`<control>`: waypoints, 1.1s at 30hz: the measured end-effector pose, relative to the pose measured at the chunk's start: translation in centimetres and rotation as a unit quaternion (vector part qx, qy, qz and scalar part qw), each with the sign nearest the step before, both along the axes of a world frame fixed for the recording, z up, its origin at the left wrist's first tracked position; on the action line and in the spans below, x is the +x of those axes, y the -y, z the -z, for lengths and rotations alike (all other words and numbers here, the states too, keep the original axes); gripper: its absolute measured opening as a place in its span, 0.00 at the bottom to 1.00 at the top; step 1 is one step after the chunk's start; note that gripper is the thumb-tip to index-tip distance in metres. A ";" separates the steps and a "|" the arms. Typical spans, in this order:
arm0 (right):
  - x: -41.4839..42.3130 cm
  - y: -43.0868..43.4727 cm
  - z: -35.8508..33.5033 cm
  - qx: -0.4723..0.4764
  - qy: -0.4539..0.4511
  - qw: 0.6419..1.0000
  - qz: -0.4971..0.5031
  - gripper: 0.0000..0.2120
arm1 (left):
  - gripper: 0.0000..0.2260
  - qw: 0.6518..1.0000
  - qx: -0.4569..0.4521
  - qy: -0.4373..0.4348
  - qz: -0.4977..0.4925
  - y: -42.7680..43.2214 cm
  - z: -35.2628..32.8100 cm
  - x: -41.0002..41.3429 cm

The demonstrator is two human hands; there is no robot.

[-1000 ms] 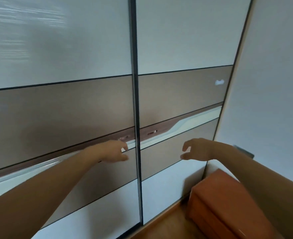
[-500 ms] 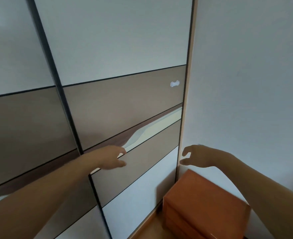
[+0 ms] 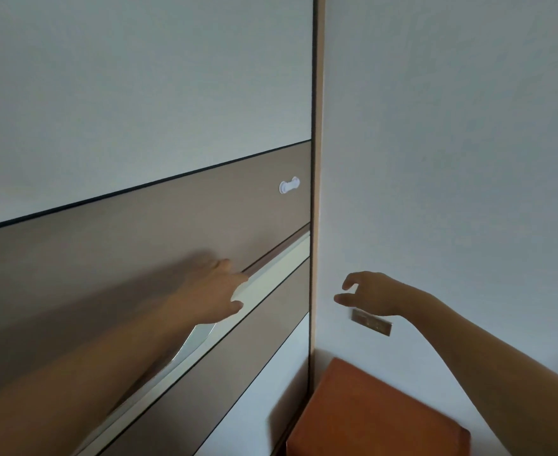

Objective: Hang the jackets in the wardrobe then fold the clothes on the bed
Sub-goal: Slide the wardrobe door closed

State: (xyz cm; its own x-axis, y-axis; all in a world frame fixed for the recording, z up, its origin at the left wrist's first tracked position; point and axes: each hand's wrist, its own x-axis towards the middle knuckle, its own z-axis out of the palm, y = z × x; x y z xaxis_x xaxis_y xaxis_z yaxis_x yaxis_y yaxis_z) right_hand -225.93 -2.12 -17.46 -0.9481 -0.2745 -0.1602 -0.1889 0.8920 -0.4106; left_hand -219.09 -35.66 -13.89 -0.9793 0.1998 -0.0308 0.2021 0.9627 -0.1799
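The wardrobe's sliding door (image 3: 139, 110), in white and beige-brown panels, fills the left of the view. My left hand (image 3: 211, 291) lies flat against the door at its long pale handle strip (image 3: 271, 271), fingers spread. My right hand (image 3: 369, 292) hovers in the air near the white wall, fingers loosely curled and holding nothing. No jackets, clothes or bed are in view.
A small white clip-like fitting (image 3: 289, 185) sits on the door near its right edge. The wardrobe's side frame (image 3: 318, 159) meets a white wall (image 3: 451, 143). An orange-brown bedside cabinet (image 3: 369, 419) stands in the corner below. A metal switch plate (image 3: 371, 321) is on the wall.
The view has swung right; the seam between the two doors has left the frame on the left. My left hand has travelled right along the door. My right hand now hovers before the wall.
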 end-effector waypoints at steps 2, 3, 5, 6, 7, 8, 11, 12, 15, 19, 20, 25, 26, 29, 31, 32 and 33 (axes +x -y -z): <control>-2.4 0.2 -1.0 0.026 -0.019 0.999 -0.019 0.26 | 0.22 0.998 -0.048 -0.043 0.003 -0.6 -0.8 -2.2; -3.7 0.4 -1.6 0.029 -0.025 0.999 -0.021 0.27 | 0.23 0.996 -0.067 -0.063 -0.002 -0.8 -1.2 -3.2; -6.6 0.9 -2.6 0.020 -0.046 0.998 -0.025 0.29 | 0.25 0.990 -0.106 -0.095 -0.019 -1.1 -2.2 -4.8; -8.1 1.2 -3.1 0.017 -0.062 0.998 -0.027 0.31 | 0.25 0.986 -0.122 -0.113 -0.026 -1.1 -2.8 -5.5; -9.8 1.6 -3.5 0.014 -0.078 0.996 -0.029 0.32 | 0.26 0.982 -0.141 -0.125 -0.032 -1.1 -3.4 -6.3; -11.5 2.1 -4.0 0.013 -0.096 0.995 -0.032 0.33 | 0.27 0.977 -0.161 -0.134 -0.038 -1.2 -4.1 -7.1; -16.3 4.0 -5.9 0.017 -0.169 0.984 -0.046 0.35 | 0.31 0.963 -0.207 -0.162 -0.055 -1.7 -6.4 -9.6; -17.8 4.8 -6.4 0.018 -0.195 0.979 -0.050 0.35 | 0.33 0.957 -0.223 -0.172 -0.063 -1.8 -6.9 -10.5; -22.0 7.3 -7.1 0.003 -0.244 0.968 -0.065 0.36 | 0.42 0.943 -0.264 -0.177 -0.099 -1.6 -7.4 -12.3; -26.3 10.7 -6.9 -0.101 -0.232 0.964 -0.080 0.39 | 0.53 0.923 -0.332 -0.150 -0.121 -0.5 -6.7 -12.6; -27.1 11.5 -6.8 -0.130 -0.218 0.964 -0.075 0.41 | 0.55 0.921 -0.340 -0.144 -0.124 -0.2 -6.6 -12.6; -28.9 14.9 -5.7 -0.222 -0.184 0.956 -0.047 0.43 | 0.59 0.920 -0.340 -0.145 -0.132 0.5 -6.4 -12.7; -29.0 15.2 -5.5 -0.234 -0.183 0.954 -0.041 0.44 | 0.59 0.919 -0.341 -0.146 -0.132 0.5 -6.3 -12.7; -28.9 15.9 -4.7 -0.259 -0.192 0.946 -0.023 0.41 | 0.59 0.920 -0.339 -0.147 -0.130 0.7 -6.2 -12.3; -28.6 16.1 -4.4 -0.259 -0.198 0.945 -0.019 0.38 | 0.59 0.920 -0.340 -0.148 -0.129 0.8 -6.3 -11.9; -28.4 16.2 -4.3 -0.258 -0.199 0.945 -0.019 0.37 | 0.59 0.919 -0.341 -0.149 -0.129 0.9 -6.3 -11.6; -28.1 16.4 -4.3 -0.255 -0.199 0.946 -0.019 0.37 | 0.59 0.918 -0.343 -0.149 -0.128 1.0 -6.3 -11.2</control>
